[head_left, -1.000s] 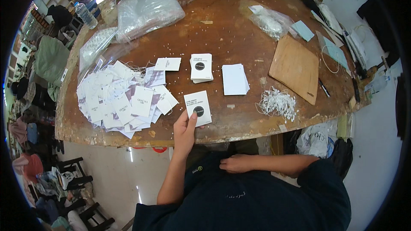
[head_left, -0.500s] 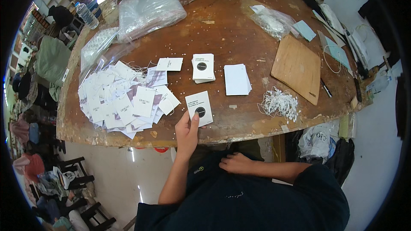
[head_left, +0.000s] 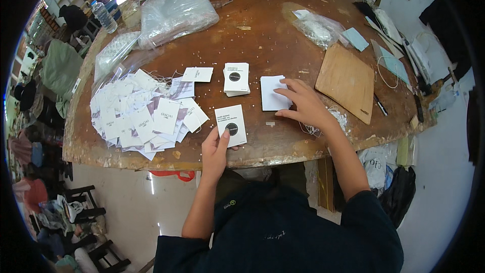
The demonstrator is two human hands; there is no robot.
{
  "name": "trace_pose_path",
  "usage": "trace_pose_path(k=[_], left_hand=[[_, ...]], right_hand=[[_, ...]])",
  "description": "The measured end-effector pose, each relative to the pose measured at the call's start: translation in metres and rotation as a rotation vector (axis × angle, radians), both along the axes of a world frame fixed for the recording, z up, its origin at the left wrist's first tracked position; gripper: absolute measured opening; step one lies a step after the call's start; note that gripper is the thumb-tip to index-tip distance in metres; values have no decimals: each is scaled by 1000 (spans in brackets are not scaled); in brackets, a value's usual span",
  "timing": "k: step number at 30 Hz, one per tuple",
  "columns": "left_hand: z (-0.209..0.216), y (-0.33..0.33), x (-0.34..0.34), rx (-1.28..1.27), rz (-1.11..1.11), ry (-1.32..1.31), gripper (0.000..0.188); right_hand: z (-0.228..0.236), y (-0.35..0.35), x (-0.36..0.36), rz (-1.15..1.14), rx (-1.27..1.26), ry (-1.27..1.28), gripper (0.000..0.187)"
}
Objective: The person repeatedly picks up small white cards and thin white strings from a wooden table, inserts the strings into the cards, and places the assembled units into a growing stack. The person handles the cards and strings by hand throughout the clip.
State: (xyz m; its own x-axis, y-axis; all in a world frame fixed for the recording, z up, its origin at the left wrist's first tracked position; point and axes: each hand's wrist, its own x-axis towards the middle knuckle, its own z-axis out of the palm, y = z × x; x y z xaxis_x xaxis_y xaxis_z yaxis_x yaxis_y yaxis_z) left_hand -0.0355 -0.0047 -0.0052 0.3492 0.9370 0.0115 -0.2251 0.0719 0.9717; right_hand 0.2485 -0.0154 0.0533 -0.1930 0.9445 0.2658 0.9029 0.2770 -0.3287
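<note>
My left hand [head_left: 215, 150] grips a white card [head_left: 236, 118] with a black circle and small print, thumb on its face, near the table's front edge. Over the right part of a stack of blank white cards [head_left: 272, 96] reaches my right hand [head_left: 301, 102], its fingers apart; whether the fingertips touch the stack I cannot tell. Behind the held card lies a stack of printed cards [head_left: 236, 78] with the same black circle. At the left spreads a big heap of white tags [head_left: 134, 116], with one tag [head_left: 197, 74] at its upper right edge.
Beneath my right forearm is a bundle of white strings [head_left: 337, 116], partly hidden. A wooden board [head_left: 345, 82] lies to the right, beside a dark pen [head_left: 380, 105]. Clear plastic bags [head_left: 177, 12] cover the far left; another plastic bag [head_left: 319, 26] lies far right.
My right hand has come up from my lap to the blank card stack, its fingers spreading. My left hand still holds the card, slightly shifted.
</note>
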Motion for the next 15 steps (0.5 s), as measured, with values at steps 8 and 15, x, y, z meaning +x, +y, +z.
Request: trace_pose_path(k=[8,15], left_hand=[[-4,-5,-5,2,-23,2,26],[0,-2,-2,-17,-4,-44,27]], right_hand=[[-20,20,21,-19,-216,-37,61],[-18,21,26,-40,-31,167,48]])
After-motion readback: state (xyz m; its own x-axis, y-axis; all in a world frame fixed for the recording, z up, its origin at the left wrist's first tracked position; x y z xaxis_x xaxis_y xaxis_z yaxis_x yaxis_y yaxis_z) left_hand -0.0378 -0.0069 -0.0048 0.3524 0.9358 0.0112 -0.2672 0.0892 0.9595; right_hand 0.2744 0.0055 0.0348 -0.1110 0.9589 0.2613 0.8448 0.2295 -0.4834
